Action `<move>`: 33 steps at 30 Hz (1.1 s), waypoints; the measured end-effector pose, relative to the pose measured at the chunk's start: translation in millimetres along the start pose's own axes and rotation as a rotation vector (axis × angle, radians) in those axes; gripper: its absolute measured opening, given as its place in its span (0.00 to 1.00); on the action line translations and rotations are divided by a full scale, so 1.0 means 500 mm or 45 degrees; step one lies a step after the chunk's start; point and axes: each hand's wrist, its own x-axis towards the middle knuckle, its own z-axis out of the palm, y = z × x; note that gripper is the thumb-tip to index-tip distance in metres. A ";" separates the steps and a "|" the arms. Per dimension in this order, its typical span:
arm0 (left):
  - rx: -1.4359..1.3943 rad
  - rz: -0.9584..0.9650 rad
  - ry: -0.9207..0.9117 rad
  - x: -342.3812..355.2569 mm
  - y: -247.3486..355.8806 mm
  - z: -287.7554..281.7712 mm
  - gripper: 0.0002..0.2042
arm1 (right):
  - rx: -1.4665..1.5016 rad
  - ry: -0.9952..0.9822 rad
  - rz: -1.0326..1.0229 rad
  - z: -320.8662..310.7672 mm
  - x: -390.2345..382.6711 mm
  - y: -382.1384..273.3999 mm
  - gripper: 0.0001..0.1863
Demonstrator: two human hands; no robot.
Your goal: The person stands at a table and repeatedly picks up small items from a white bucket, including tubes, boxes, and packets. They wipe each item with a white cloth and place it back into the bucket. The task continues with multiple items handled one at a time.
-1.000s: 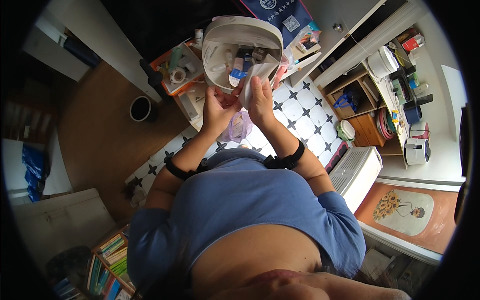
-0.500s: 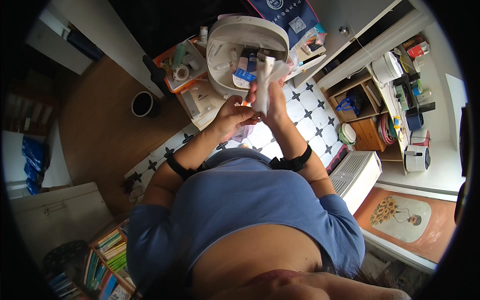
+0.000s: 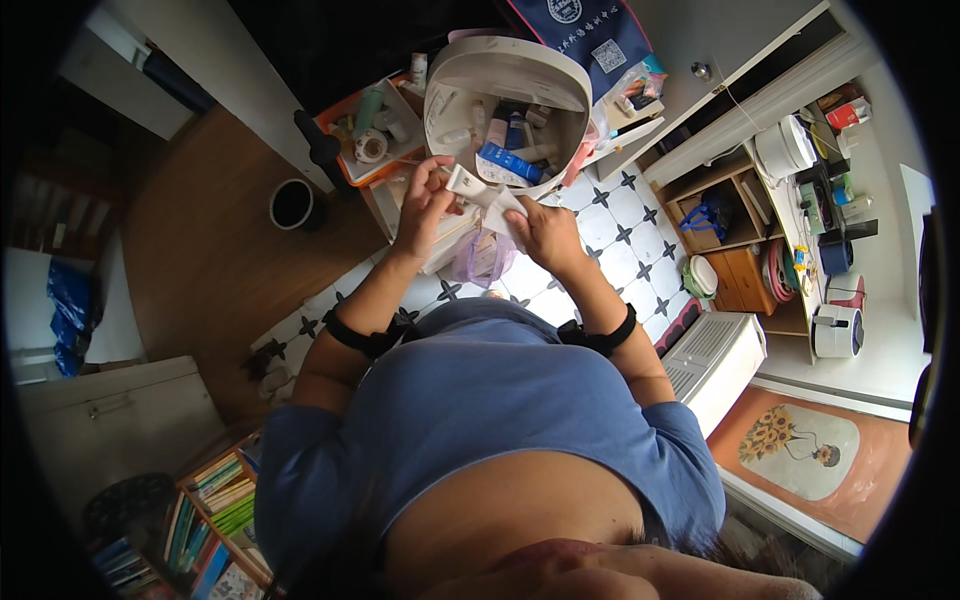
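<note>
Between my two hands, in front of the cosmetics box, a white squeeze tube (image 3: 466, 186) lies slanted, its flat pale end up and to the left. My left hand (image 3: 424, 218) grips the tube's left end, fingers curled around it. My right hand (image 3: 550, 238) pinches a crumpled white tissue (image 3: 504, 214) against the tube's right end; the tissue hides that end. Just beyond both hands stands the open white cosmetics box (image 3: 436, 140). Inside it are a blue tube (image 3: 510, 161) and several small bottles and packets.
An orange-rimmed tray (image 3: 352, 178) with bottles and a tape roll sits left of the box. Below my hands is a purple translucent bag (image 3: 478, 258). A dark-mouthed bin (image 3: 292, 205) stands on the wooden floor. To the right are shelves (image 3: 735, 215) and a navy bag (image 3: 590, 35) behind the box.
The tube has tipped from upright to slanting left. My left hand has moved up to its end, and my right hand has shifted lower and right with the tissue.
</note>
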 end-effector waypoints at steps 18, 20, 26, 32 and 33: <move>0.228 -0.028 -0.259 -0.024 -0.018 -0.044 0.12 | 2.123 -0.103 1.047 0.059 -0.028 0.069 0.25; 0.202 -0.042 -0.230 -0.020 -0.029 -0.047 0.12 | 2.276 -0.250 0.876 0.055 -0.022 0.078 0.25; -0.033 -0.155 -0.256 -0.014 -0.051 -0.049 0.10 | 2.060 0.059 0.778 0.048 0.001 0.055 0.21; -0.494 -0.311 -0.102 -0.005 -0.085 -0.066 0.09 | 2.089 -0.153 0.655 0.036 0.024 0.052 0.13; -0.523 -0.231 0.006 0.010 -0.094 -0.085 0.10 | 2.063 -0.103 0.778 0.027 0.025 0.067 0.14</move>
